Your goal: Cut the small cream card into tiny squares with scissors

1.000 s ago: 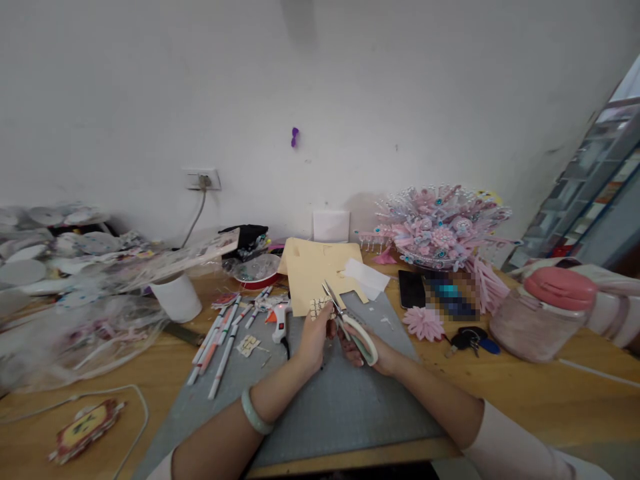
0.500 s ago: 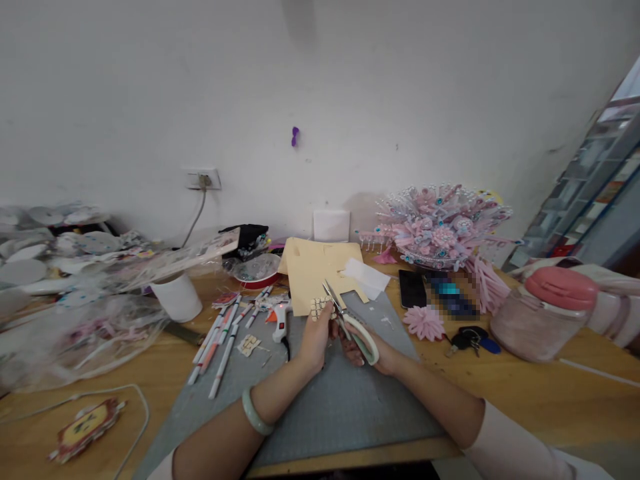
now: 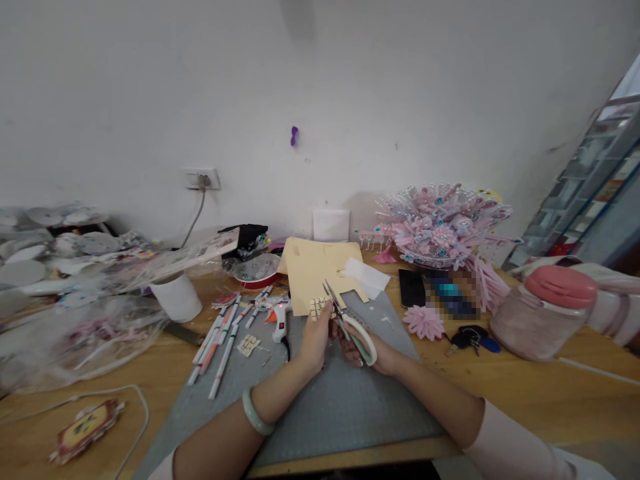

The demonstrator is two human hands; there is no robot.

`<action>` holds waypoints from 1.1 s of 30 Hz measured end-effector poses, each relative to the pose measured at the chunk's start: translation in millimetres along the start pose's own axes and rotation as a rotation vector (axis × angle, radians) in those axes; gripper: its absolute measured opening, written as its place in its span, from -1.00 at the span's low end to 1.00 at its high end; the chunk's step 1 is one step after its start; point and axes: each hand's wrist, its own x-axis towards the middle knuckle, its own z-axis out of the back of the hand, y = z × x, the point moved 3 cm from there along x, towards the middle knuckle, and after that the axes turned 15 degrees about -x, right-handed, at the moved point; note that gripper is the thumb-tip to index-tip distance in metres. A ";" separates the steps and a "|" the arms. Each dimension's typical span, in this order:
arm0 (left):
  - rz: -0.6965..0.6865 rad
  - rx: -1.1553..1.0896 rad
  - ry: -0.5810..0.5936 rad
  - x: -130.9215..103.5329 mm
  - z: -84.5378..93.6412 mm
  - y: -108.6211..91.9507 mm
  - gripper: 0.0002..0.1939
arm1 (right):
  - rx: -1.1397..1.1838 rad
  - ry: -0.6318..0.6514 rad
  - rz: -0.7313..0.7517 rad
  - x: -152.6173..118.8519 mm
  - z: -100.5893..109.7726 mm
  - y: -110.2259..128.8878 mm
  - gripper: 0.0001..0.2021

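My left hand (image 3: pixel 316 339) pinches a small cream piece of card (image 3: pixel 319 307) marked with dark lines, its thumb on top. In my right hand (image 3: pixel 367 343) is a pair of scissors (image 3: pixel 361 337) with white-and-green handles. The blades are slightly apart, point up and away, and lie right beside the card piece; whether they touch it I cannot tell. Behind both hands lies a yellow card sheet (image 3: pixel 307 270) with a rectangular notch cut from it. Another small lined piece (image 3: pixel 249 345) rests on the grey cutting mat (image 3: pixel 350 413), left of my left hand.
A white glue gun (image 3: pixel 281 325) and several markers (image 3: pixel 223 360) lie on the left. Further left are a white cup (image 3: pixel 177 297) and plastic wrapping. To the right are a pink beaded headdress (image 3: pixel 443 230), a phone (image 3: pixel 412 289), keys (image 3: pixel 467 339) and a pink-lidded jar (image 3: pixel 543 317).
Almost nothing differs. Both hands, the card piece and the scissors stay in practically the same place, with only a tiny shift of the view.
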 end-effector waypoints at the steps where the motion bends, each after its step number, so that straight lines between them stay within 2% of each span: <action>1: 0.003 -0.002 -0.003 -0.2 -0.2 -0.2 -0.66 | -0.001 0.000 -0.003 0.2 0.1 -0.2 -0.52; 7: 0.036 -0.021 -0.016 -1.3 -2.5 -4.8 -0.65 | 0.000 -0.013 -0.009 0.6 0.1 0.3 -0.53; 13: -0.003 -0.034 -0.017 -2.1 -4.7 -9.4 -0.66 | 0.012 -0.015 -0.020 0.3 -1.2 1.2 -0.55; 24: -0.011 0.003 -0.037 -1.4 -0.9 -0.9 -0.75 | 0.020 0.013 -0.003 1.5 -0.4 0.1 -0.55; 33: -0.022 0.024 -0.031 -0.4 -0.6 -0.3 -0.71 | 0.020 -0.007 0.016 0.1 -0.4 0.2 -0.55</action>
